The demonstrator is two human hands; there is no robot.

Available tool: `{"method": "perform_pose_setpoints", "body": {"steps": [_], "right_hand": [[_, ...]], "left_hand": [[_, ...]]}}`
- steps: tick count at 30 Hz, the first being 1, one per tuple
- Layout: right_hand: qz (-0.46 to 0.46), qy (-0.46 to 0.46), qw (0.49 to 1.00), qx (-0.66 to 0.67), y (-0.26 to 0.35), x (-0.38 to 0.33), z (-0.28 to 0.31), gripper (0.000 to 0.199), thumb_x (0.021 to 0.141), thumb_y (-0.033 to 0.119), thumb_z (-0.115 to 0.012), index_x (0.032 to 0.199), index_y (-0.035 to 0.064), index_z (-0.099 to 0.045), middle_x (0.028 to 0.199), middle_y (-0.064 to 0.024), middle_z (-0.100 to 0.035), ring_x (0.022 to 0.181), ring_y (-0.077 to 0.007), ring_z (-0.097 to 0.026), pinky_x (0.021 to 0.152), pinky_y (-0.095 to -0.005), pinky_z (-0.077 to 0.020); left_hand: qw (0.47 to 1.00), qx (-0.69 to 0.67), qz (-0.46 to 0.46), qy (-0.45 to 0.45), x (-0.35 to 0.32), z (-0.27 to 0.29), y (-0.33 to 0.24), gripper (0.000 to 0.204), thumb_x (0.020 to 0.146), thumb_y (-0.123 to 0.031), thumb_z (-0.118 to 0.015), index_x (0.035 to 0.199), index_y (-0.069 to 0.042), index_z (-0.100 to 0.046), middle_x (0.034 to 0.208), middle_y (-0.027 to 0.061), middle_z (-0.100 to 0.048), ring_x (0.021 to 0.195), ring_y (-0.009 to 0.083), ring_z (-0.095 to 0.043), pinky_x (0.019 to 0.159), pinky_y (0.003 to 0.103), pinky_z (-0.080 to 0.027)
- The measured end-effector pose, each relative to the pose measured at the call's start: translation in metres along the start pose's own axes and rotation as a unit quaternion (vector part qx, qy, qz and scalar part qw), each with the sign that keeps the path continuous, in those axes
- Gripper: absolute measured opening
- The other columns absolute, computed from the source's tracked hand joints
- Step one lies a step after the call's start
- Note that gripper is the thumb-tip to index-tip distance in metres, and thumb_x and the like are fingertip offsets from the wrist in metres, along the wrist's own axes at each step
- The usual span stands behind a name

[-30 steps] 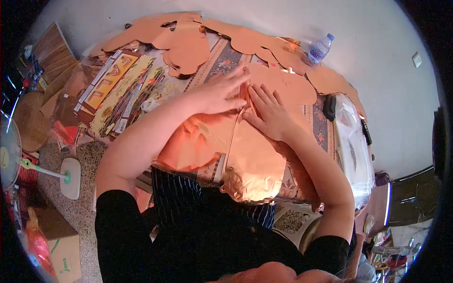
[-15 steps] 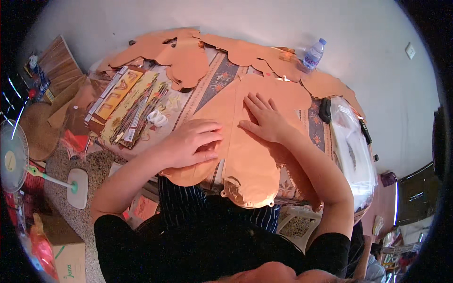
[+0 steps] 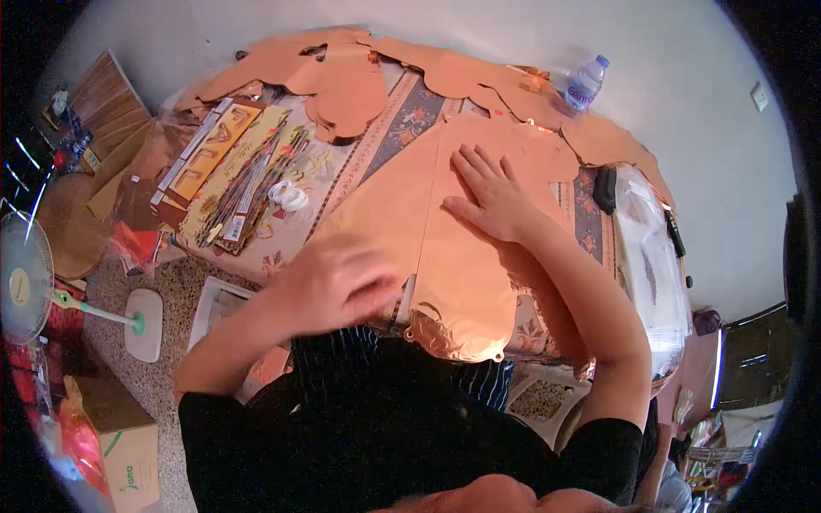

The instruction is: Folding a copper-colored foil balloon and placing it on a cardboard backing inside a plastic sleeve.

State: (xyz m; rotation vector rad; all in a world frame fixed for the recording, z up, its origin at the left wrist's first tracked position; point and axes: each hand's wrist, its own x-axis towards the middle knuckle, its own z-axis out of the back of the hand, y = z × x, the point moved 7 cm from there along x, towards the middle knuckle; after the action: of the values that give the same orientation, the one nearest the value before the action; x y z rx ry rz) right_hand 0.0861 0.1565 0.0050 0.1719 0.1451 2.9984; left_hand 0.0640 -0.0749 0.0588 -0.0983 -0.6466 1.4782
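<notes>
A flat rose-gold foil balloon with small holed tabs at its near end lies on the table before me. A crease line runs along its length. My right hand rests flat on its right part, fingers stretched out. Over the near left part of the foil is my left hand, smeared by motion, with its fingers bent toward the palm. Whether it pinches anything cannot be made out. More flat rose-gold foil balloons spread along the far edge of the table.
Packs of printed banners lie at the left beside a white ribbon roll. A plastic bottle stands far right. Clear plastic packaging and a black object sit at the right edge. A fan stands left.
My left hand has lifted from lying on the foil and shifted slightly left, and its fingers are now blurred. My right hand stays flat on the balloon. The view has tilted a little.
</notes>
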Motion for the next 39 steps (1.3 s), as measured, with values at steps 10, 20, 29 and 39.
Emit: {"method": "perform_pose_setpoints", "body": {"steps": [10,20,29,39], "right_hand": [[-0.005,0.007,1.0,-0.019,0.002,0.001,-0.001,0.078,0.091,0.058,-0.04,0.149,0.0078,-0.023,0.155,-0.0144,-0.019,0.145,-0.0308,-0.012,0.115,-0.0514,-0.0082],[-0.002,0.0,1.0,-0.003,0.001,0.0,0.001,0.079,0.091,0.057,-0.043,0.148,0.0062,-0.024,0.154,-0.015,-0.021,0.144,-0.0313,-0.013,0.114,-0.0518,-0.0093],[-0.004,-0.003,1.0,-0.005,-0.003,0.0,-0.003,0.077,0.091,0.055,-0.044,0.148,0.0074,-0.023,0.155,-0.0147,-0.02,0.144,-0.0318,-0.014,0.114,-0.0528,-0.0111],[-0.01,0.021,0.999,-0.043,-0.008,0.004,-0.011,0.072,0.09,0.035,-0.047,0.151,0.0125,-0.015,0.156,-0.0126,-0.016,0.145,-0.0304,-0.011,0.115,-0.0533,-0.0096]], "left_hand": [[0.756,-0.572,0.313,0.068,-0.065,-0.133,-0.004,0.033,0.097,-0.03,-0.053,0.107,0.0,-0.06,0.088,0.0048,-0.065,0.083,0.016,-0.066,0.067,0.029,-0.051],[0.784,-0.528,0.326,0.029,-0.053,-0.131,-0.004,0.027,0.096,-0.026,-0.056,0.082,-0.005,-0.062,0.062,0.0005,-0.062,0.053,0.0059,-0.058,0.044,0.021,-0.039],[0.787,-0.515,0.338,0.028,-0.051,-0.128,-0.005,0.026,0.094,-0.025,-0.059,0.085,-0.002,-0.064,0.067,0.0041,-0.064,0.056,0.0102,-0.061,0.047,0.024,-0.047],[0.754,-0.577,0.311,0.043,-0.046,-0.129,-0.011,0.026,0.097,-0.024,-0.055,0.086,-0.002,-0.063,0.07,0.0051,-0.065,0.059,0.0118,-0.063,0.048,0.024,-0.049]]}}
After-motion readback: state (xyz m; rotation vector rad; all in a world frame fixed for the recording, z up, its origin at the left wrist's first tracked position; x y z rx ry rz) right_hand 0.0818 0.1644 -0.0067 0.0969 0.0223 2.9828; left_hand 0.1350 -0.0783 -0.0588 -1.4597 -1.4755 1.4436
